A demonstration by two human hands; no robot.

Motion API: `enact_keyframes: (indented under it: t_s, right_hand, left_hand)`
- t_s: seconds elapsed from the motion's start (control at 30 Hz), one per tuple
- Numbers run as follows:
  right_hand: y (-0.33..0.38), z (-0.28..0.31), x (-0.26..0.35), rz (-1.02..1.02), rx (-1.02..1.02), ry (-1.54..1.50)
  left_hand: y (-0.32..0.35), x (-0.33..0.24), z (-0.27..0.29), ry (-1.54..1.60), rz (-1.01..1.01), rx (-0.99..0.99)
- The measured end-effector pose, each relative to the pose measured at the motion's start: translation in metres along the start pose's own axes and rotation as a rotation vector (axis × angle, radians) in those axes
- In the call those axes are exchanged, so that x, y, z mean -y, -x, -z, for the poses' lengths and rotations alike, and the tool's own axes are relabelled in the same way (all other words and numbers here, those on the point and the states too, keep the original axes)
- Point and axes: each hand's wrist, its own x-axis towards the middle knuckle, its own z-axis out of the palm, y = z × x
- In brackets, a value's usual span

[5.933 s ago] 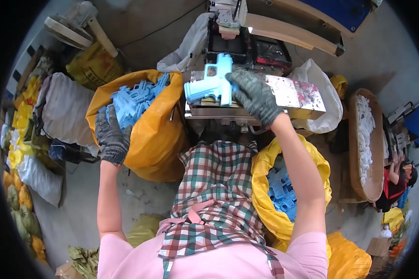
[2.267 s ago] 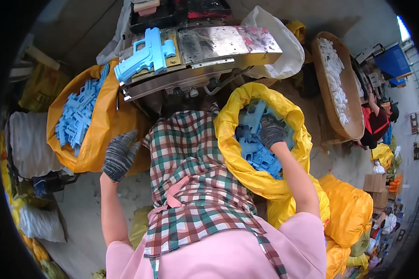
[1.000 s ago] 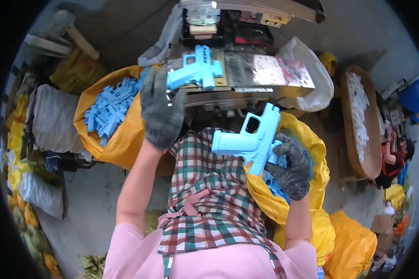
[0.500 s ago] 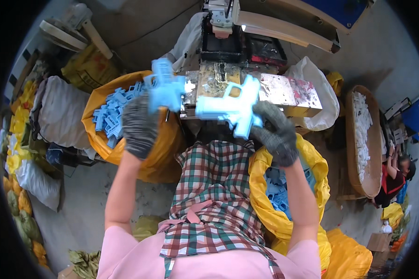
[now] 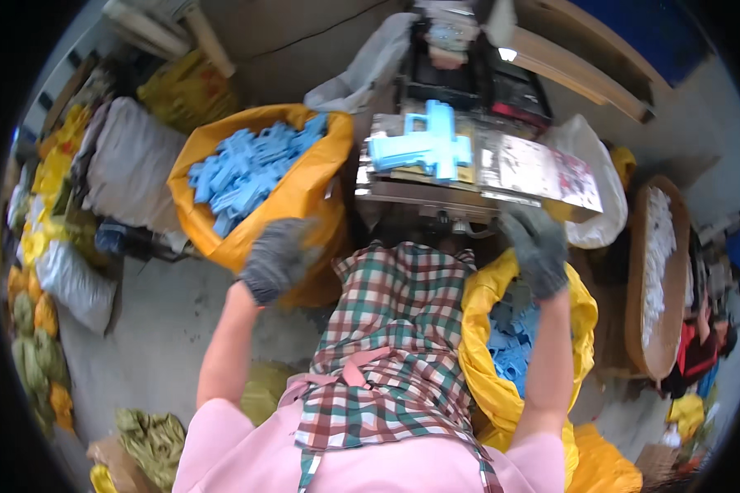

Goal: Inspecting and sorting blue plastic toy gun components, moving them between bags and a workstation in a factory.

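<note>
A light blue toy pistol (image 5: 426,144) lies on the metal bed of the machine (image 5: 415,191), with neither hand touching it. My left hand (image 5: 278,259), in a dark grey knit glove, is in front of the orange sack (image 5: 292,215); motion smears its fingers and nothing shows in them. That sack is filled with blue toy pistols (image 5: 242,172). My right hand (image 5: 536,251), gloved alike, is empty, its fingers stretched out below the bed's right side. It hangs over the rim of a yellow sack (image 5: 478,329), where more blue toy pistol pieces (image 5: 514,345) lie.
Behind the bed stand the machine's head (image 5: 448,41) and black trays (image 5: 518,94). A white sack (image 5: 588,168) is beside the bed's right end. Farther right are a long basket (image 5: 640,304) of white pieces and another person (image 5: 699,349). Stuffed sacks (image 5: 131,164) line the left.
The toy pistol near my right hand now lies on the machine bed, released. My left hand has moved down and no longer shows its pistol. My right hand has drawn back to the right.
</note>
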Motion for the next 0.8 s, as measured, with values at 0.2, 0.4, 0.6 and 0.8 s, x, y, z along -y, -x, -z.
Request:
enact_keyframes:
  t_s: [0.2, 0.4, 0.6, 0.8]
  right_hand:
    - [0.144, -0.007, -0.096, -0.811, 0.654, 0.774]
    - [0.221, -0.01, -0.131, -0.656, 0.613, 0.832]
    - [0.153, 0.037, -0.082, -0.667, 0.31, 0.426]
    - [0.133, 0.018, 0.018, -0.536, -0.344, -0.742]
  left_hand:
    - [-0.01, -0.04, -0.054, 0.081, -0.027, 0.473]
    - [0.003, -0.057, -0.065, 0.103, -0.108, 0.516]
    - [0.012, -0.065, -0.082, 0.423, -0.183, 0.4]
    - [0.021, -0.123, -0.095, 1.054, 0.103, 0.441]
